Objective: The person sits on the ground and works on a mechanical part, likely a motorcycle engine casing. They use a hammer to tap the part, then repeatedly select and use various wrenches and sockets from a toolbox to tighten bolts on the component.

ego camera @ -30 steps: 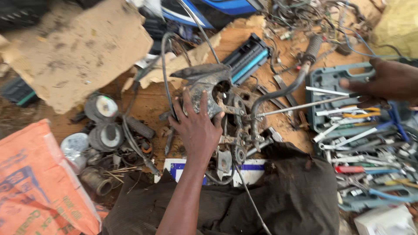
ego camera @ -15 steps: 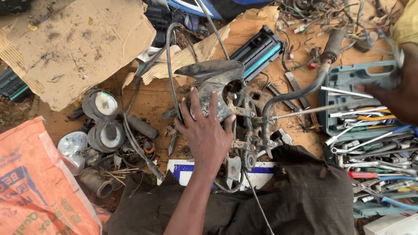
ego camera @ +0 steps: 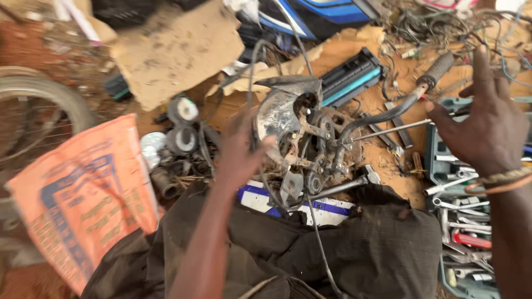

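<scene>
Gripping the greasy metal assembly [ego camera: 302, 141] from its left side, the left hand [ego camera: 239, 149] curls round its edge. Its bent handlebar [ego camera: 388, 111] runs up-right toward the right hand [ego camera: 487, 124], spread open, empty, just beyond the assembly.

Under your left hand [ego camera: 238, 152] sits a grimy grey metal motorcycle headlight bracket assembly [ego camera: 299, 138], rusty and caked with dirt, tilted on the ground just above the blue-and-white plate [ego camera: 327, 207]. A curved dark handlebar with ribbed rubber sleeve [ego camera: 413, 94] reaches up-right from it; thin black cables [ego camera: 318, 243] trail off it.
</scene>
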